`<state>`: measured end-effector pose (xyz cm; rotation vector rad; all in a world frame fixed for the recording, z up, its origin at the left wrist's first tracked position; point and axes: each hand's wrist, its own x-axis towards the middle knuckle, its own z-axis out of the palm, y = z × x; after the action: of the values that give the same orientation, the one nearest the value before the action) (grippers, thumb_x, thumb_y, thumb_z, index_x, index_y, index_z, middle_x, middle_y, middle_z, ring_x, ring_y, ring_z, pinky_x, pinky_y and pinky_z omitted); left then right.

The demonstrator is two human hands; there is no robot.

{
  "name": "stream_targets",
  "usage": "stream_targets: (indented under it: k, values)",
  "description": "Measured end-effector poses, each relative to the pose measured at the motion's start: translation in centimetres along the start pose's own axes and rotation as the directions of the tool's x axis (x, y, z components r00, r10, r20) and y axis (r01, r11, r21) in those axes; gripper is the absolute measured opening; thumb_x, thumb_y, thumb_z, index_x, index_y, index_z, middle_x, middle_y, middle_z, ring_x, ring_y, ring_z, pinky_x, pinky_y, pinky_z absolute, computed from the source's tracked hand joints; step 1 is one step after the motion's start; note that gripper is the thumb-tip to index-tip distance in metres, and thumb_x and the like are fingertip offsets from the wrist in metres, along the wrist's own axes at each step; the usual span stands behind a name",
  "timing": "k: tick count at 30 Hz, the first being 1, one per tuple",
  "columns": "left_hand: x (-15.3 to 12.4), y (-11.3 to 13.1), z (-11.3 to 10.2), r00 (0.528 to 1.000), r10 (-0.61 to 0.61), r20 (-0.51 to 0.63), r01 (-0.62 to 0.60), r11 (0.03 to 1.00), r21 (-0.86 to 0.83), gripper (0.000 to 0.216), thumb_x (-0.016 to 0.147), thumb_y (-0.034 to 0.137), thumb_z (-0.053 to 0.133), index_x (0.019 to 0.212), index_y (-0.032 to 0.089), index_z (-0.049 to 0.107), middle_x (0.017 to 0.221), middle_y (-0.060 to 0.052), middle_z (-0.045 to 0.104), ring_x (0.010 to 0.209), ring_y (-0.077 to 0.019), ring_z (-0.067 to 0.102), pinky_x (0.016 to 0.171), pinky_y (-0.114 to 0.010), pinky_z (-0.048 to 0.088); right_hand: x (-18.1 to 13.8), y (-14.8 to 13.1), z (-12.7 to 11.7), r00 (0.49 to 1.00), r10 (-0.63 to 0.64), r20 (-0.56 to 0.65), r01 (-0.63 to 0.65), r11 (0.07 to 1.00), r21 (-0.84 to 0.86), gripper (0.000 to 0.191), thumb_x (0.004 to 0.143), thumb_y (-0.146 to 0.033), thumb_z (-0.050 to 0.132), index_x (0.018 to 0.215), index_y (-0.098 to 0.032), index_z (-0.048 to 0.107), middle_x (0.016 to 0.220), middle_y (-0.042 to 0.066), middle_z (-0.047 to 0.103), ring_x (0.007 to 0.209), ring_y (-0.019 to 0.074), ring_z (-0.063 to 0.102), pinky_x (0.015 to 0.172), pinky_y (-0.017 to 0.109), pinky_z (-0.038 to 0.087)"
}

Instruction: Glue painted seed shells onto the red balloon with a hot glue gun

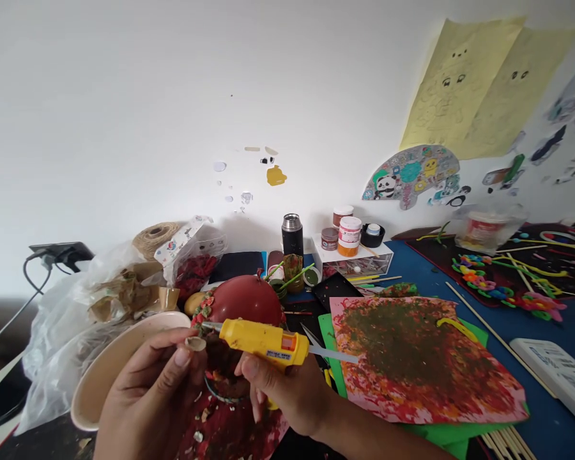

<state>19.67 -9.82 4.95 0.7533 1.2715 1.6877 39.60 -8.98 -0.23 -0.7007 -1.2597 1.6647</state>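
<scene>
My left hand (158, 383) pinches a small pale nutshell half (195, 344) between thumb and fingertips. My right hand (287, 383) is wrapped round a yellow hot glue gun (256, 338), its nozzle pointing left and close to the shell. A clear glue stick (333, 353) sticks out of the gun's back end. Behind both hands sits a dark red balloon (239, 300), with small red and green painted pieces (202, 313) along its left side. The balloon's lower part is partly hidden by the gun and my hands.
A beige oval basin (89, 396) stands at left beside plastic bags (52, 358). Paint-smeared pink paper (498, 399) lies at right, with scissors (316, 345) by its left edge. Behind are a black flask (292, 239), paint jars (349, 233) and a twine roll (156, 237).
</scene>
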Motion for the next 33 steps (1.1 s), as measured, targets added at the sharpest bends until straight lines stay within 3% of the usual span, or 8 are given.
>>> stream_targets:
  k: [5,8,11,15,19,22,26,33]
  values:
    - [3.1,2.3,1.8,0.965,0.23,0.128,-0.222,0.972,-0.072,0.069,0.053,0.066,0.131,0.096,0.027,0.093,0.067,0.007,0.064,0.06,-0.0108,0.06,0.053,-0.017,0.057,0.0,0.1,-0.2,1.0,-0.012,0.018,0.012,1.0,-0.014,0.097,0.089,-0.118,0.084,0.096,-0.022,0.077,0.061,-0.007,0.056,0.051,0.0117,0.055,0.053,0.024,0.045]
    - [4.2,3.8,2.8,0.952,0.27,0.145,-0.269,0.963,-0.03,0.065,0.057,0.062,0.13,0.098,0.028,0.094,0.081,0.002,0.078,0.073,-0.0144,0.069,0.061,-0.02,0.063,0.0,0.3,-0.5,0.998,-0.068,0.005,0.068,0.998,-0.008,0.093,0.095,-0.114,0.084,0.096,-0.021,0.077,0.06,-0.008,0.055,0.05,0.0115,0.055,0.054,0.024,0.047]
    - [4.5,4.2,2.8,0.955,0.272,0.118,-0.276,0.961,0.022,0.058,0.065,0.058,0.128,0.102,0.029,0.095,0.097,-0.001,0.089,0.084,-0.0177,0.076,0.07,-0.024,0.068,0.1,0.8,-0.7,0.994,-0.113,-0.006,0.113,0.994,-0.005,0.092,0.098,-0.112,0.083,0.096,-0.02,0.078,0.063,-0.006,0.058,0.05,0.0103,0.055,0.054,0.023,0.049]
    - [4.1,3.4,1.9,0.977,0.21,0.039,-0.213,0.974,0.076,0.06,0.064,0.06,0.126,0.108,0.03,0.098,0.096,-0.001,0.092,0.08,-0.0194,0.078,0.065,-0.025,0.069,0.2,1.4,-0.5,0.989,-0.147,0.022,0.148,0.989,-0.012,0.095,0.096,-0.114,0.083,0.1,-0.019,0.079,0.075,-0.002,0.067,0.052,0.0095,0.058,0.051,0.022,0.05]
    - [3.9,2.9,1.3,0.978,0.209,-0.021,-0.202,0.964,0.173,0.063,0.061,0.061,0.125,0.111,0.031,0.099,0.101,-0.002,0.097,0.079,-0.0205,0.084,0.061,-0.022,0.068,0.1,0.4,-0.3,0.967,-0.246,0.058,0.25,0.965,-0.079,0.09,0.103,-0.11,0.079,0.101,-0.02,0.079,0.083,0.0,0.068,0.056,0.01,0.062,0.052,0.022,0.05]
    - [4.1,2.6,1.0,0.971,0.241,-0.013,-0.229,0.939,0.257,0.06,0.061,0.061,0.122,0.108,0.031,0.1,0.102,-0.003,0.098,0.082,-0.0229,0.089,0.063,-0.021,0.071,-0.1,-1.2,-0.4,0.938,-0.345,0.036,0.345,0.92,-0.188,0.085,0.111,-0.105,0.074,0.094,-0.021,0.078,0.083,0.001,0.067,0.063,0.0128,0.064,0.051,0.021,0.046]
    - [4.4,1.7,0.1,0.974,0.226,0.026,-0.224,0.933,0.281,0.068,0.063,0.066,0.123,0.118,0.033,0.1,0.116,-0.004,0.101,0.096,-0.0265,0.095,0.076,-0.022,0.077,-0.5,-2.9,-0.9,0.935,-0.352,0.045,0.351,0.9,-0.258,0.082,0.117,-0.1,0.07,0.095,-0.021,0.082,0.082,0.003,0.069,0.063,0.0137,0.064,0.052,0.023,0.045]
    - [4.7,0.7,-1.4,0.962,0.258,0.093,-0.274,0.898,0.344,0.061,0.069,0.073,0.121,0.109,0.033,0.097,0.116,-0.004,0.1,0.101,-0.0271,0.092,0.083,-0.025,0.078,-0.3,-2.5,-1.1,0.928,-0.372,0.008,0.358,0.888,-0.29,0.08,0.12,-0.095,0.068,0.093,-0.021,0.082,0.089,0.006,0.075,0.068,0.0163,0.068,0.057,0.026,0.049]
